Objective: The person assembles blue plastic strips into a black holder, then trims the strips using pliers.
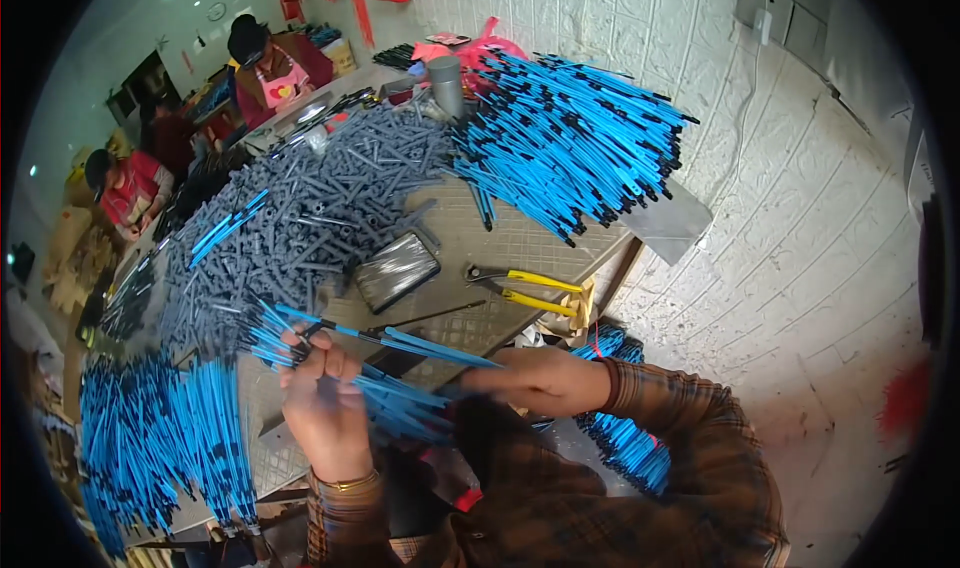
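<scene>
My left hand [325, 398] is closed around a loose bundle of thin blue rods with black fittings [405, 403], held slantwise over the near table edge. To its right, my right hand [545, 380] has its fingers closed on the right ends of a few blue rods [430, 345] that stand apart from the bundle; motion blurs both hands somewhat. Just beyond them lie a thin dark rod [430, 316], a flat block wrapped in clear film [397, 271] and yellow-handled pliers [530, 290].
A wide heap of grey tubes [300, 203] covers the table's middle. Blue rods are piled at the back right [580, 138] and near left [165, 438]; more bundles [630, 448] sit below the table's right edge. A grey cylinder [445, 86] stands behind. Other people [280, 68] work at the far left.
</scene>
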### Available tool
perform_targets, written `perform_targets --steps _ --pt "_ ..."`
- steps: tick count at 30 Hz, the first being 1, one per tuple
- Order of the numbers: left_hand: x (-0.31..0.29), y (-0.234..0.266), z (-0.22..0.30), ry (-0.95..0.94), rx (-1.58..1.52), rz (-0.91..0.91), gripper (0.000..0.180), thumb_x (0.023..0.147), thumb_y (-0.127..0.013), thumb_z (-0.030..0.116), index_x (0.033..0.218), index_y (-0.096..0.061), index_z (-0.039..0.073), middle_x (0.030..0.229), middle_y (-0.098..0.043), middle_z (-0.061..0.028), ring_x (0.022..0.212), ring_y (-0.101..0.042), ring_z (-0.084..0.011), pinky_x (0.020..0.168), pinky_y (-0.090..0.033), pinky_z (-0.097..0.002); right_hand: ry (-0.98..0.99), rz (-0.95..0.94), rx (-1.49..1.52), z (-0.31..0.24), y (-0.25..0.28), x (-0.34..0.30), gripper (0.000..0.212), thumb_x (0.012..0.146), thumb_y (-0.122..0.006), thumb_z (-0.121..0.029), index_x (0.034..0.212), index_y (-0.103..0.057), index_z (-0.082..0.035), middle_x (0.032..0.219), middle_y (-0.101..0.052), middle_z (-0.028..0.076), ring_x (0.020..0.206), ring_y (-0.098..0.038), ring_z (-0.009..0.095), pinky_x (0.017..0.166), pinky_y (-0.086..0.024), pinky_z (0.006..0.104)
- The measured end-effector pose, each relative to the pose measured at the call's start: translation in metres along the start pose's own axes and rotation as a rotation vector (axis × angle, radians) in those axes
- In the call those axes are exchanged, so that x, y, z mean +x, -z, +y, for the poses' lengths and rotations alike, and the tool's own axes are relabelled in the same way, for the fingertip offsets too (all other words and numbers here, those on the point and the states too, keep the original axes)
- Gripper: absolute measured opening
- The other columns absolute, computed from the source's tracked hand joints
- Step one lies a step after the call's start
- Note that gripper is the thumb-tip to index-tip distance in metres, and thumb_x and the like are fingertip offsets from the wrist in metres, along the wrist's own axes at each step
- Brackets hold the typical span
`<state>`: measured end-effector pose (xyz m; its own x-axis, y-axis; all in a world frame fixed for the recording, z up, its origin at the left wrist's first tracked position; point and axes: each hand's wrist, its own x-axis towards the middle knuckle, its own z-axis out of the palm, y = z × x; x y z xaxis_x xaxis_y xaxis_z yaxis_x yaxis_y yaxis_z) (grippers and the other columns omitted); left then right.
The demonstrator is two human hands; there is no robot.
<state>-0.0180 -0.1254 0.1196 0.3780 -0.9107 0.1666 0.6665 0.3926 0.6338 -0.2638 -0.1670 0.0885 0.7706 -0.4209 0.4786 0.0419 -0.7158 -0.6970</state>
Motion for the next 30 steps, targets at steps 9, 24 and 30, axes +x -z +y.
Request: perform_targets --steps 9,24,30 --pt "-0.018 0.0 0.006 0.137 -0.118 -0.1 0.012 0.09 -0.05 0.014 0.1 -0.051 0.008 0.063 -0.036 0.0035 0.052 -0.036 -0.0081 0.046 -0.031 -0.0209 -0.013 0.388 -0.862 0.054 0.148 0.034 0.027 0.088 -0.051 -0.023 0.106 -0.058 -0.003 0.1 -0.061 0.015 0.087 -0.06 0.029 0.075 -0.049 0.0364" --pt "-0.043 -0.005 0.031 0.302 0.102 -0.251 0.014 0.087 -0.05 0.007 0.099 -0.054 0.002 0.093 -0.061 -0.0279 0.079 -0.063 -0.0312 0.076 -0.049 -0.0404 -0.642 0.794 -0.713 0.144 0.29 0.069 0.028 0.089 -0.051 -0.028 0.096 -0.059 -0.002 0.083 -0.063 0.015 0.076 -0.061 0.026 0.069 -0.048 0.0347" --pt "-0.038 0.0 0.025 0.209 0.087 -0.141 0.019 0.088 -0.049 0.007 0.106 -0.053 0.003 0.1 -0.06 -0.0244 0.094 -0.06 -0.0352 0.088 -0.044 -0.0472 -0.3 0.859 0.133 0.082 0.215 0.097 0.023 0.093 -0.047 -0.019 0.106 -0.054 -0.001 0.084 -0.059 0.004 0.072 -0.057 0.011 0.066 -0.048 0.0232"
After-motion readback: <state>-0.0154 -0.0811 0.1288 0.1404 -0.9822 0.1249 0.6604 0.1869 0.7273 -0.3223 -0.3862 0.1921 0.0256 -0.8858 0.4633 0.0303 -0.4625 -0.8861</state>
